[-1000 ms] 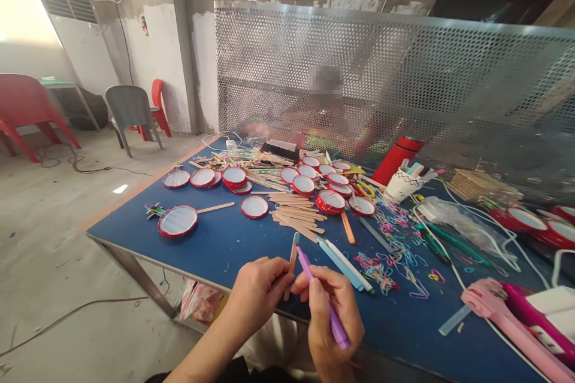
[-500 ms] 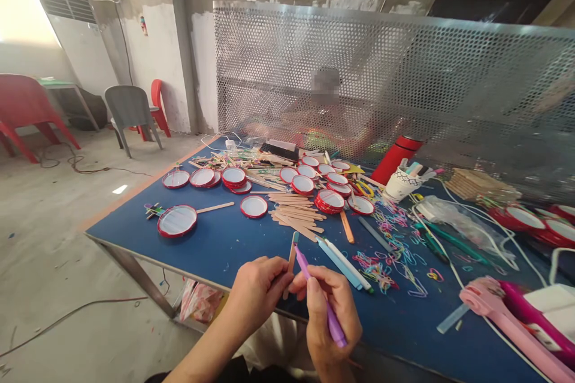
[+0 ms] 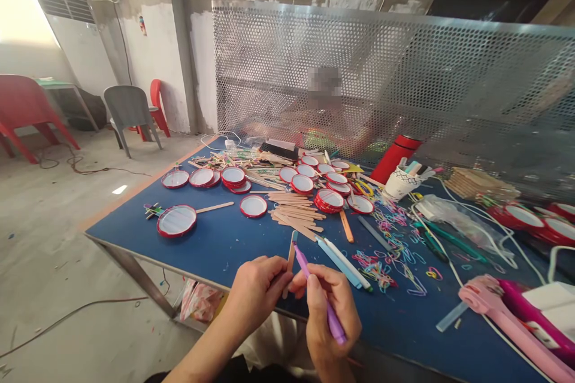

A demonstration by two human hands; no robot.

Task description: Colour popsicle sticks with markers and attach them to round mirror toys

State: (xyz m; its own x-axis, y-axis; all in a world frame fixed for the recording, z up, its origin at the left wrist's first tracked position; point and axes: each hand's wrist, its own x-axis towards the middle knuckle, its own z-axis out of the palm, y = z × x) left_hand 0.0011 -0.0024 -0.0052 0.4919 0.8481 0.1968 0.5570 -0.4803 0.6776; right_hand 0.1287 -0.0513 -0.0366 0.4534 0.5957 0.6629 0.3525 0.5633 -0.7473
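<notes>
My left hand (image 3: 256, 290) pinches a wooden craft stick (image 3: 291, 257) with a painted tip, held upright over the near edge of the blue table (image 3: 215, 245). My right hand (image 3: 330, 314) grips a purple marker (image 3: 317, 293), its tip touching the stick. Both hands meet just above the table's front edge. A pile of plain wooden sticks (image 3: 294, 212) lies beyond them, among several red-rimmed round lids (image 3: 254, 206). One lid with a stick handle (image 3: 177, 220) lies at the left.
Two pale markers (image 3: 344, 260) and scattered coloured rubber bands (image 3: 390, 251) lie to the right. A pink glue gun (image 3: 503, 314), white cup of pens (image 3: 401, 182) and red bottle (image 3: 395, 158) stand further right. A perforated metal screen (image 3: 381, 78) backs the table; a person sits behind it.
Almost nothing differs; my hands and the marker have shifted very slightly against the stick.
</notes>
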